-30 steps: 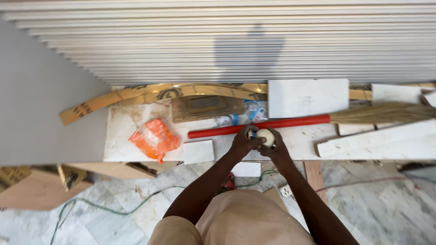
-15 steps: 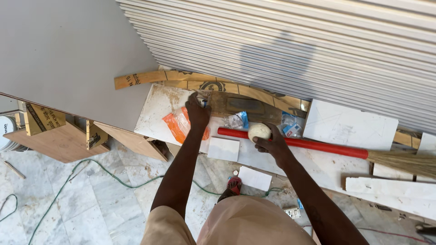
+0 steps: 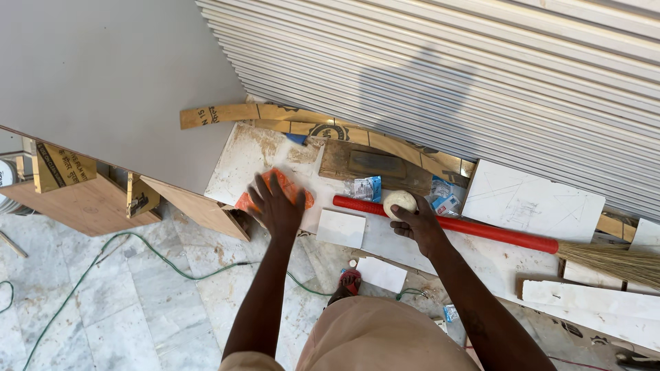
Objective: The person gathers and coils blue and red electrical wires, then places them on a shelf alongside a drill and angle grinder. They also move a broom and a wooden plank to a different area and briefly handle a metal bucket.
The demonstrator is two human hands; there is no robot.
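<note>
1. Left hand (image 3: 276, 206) lay flat, fingers spread, pressed on the orange packet (image 3: 297, 194) left of centre; nothing gripped, only covered.
2. Half a second earlier that hand reached higher, near the wooden block (image 3: 368, 165); since then dropped down and left onto the packet.
3. Right hand (image 3: 419, 223) curled around the pale ball (image 3: 399, 201) at centre, fingers part closed, ball held against the red broom handle (image 3: 454, 225).
4. Same hold on the ball as in the earlier frame, same spot beside the handle.
5. Ball and packet both sat on the white slab (image 3: 244, 161), well apart, a small white tile (image 3: 342, 228) between them.
6. Broom bristles (image 3: 612, 262) stretched to the right edge.
7. Blue-and-white sachets (image 3: 366, 187) lay just above the handle.
8. Green cable (image 3: 137, 244) curved over the marble floor, lower left.
</note>
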